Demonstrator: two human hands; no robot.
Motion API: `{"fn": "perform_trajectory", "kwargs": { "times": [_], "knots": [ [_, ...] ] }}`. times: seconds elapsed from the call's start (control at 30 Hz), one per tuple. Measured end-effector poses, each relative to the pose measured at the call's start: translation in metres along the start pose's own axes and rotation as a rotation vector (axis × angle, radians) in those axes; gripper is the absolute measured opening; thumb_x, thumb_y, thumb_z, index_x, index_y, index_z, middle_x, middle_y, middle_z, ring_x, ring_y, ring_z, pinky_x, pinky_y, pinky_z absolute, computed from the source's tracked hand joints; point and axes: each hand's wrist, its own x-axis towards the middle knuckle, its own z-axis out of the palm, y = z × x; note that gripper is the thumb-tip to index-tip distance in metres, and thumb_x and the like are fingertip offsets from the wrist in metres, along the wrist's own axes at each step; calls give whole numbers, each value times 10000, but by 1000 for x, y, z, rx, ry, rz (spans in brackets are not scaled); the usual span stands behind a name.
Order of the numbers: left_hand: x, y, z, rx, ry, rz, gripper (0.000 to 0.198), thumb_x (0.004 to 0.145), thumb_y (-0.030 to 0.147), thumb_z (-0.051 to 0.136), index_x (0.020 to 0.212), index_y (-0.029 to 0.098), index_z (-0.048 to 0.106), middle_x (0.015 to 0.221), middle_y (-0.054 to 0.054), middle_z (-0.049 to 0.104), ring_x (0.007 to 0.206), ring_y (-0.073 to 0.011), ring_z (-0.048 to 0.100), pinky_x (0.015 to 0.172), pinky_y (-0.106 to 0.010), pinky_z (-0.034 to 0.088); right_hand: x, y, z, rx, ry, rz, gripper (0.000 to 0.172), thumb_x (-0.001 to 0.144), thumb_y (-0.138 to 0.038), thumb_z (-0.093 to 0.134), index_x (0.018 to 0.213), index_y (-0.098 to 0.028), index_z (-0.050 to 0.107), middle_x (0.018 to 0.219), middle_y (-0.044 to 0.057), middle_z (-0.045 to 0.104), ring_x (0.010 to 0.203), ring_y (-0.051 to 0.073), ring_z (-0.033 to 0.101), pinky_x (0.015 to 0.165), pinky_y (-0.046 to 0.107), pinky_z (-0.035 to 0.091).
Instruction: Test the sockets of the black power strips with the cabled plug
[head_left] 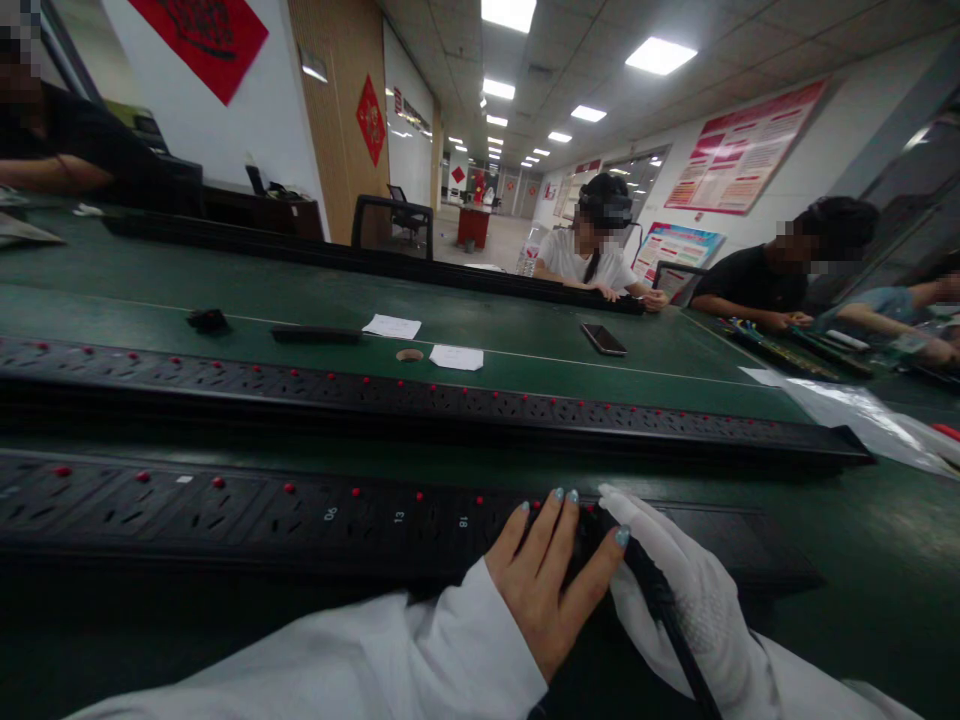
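A long black power strip (247, 510) with red buttons and white numbers lies across the table in front of me. My left hand (544, 580), bare with blue nails, rests on its right part, fingers stretched out and thumb apart. Right beside it, my right hand (682, 580) wears a white glove and is closed around a black tool with a cord (652, 580). The cord runs down toward the bottom edge. The tool's tip is hidden behind the hands, so I cannot tell what it touches.
A second long power strip (405, 400) lies parallel behind. Farther back are paper slips (456, 358), a phone (604, 339), a short black strip (315, 335) and a small black part (208, 320). Several people sit around the green table (517, 350). Clear plastic (862, 410) lies at right.
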Motion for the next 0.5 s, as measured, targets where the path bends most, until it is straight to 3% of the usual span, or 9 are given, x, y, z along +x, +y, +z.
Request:
{"fn": "perform_trajectory", "kwargs": {
  "times": [0.23,0.5],
  "knots": [
    [1,0,0,-15,4,1,443,876,184,396,1317,214,414,1166,-132,595,1135,-259,518,874,-391,425,-4,3,0,-29,-48,-45,504,789,-235,527,1282,-239,426,1189,62,578,1029,219,593,863,348,526],
    [2,0,-1,-9,31,-5,429,874,173,401,1299,216,440,1149,-128,606,1119,-256,532,857,-385,438,-5,3,3,-42,-72,-53,314,870,-381,494,1126,-201,522,1158,65,534,970,178,549,811,389,485]
  ]
}}
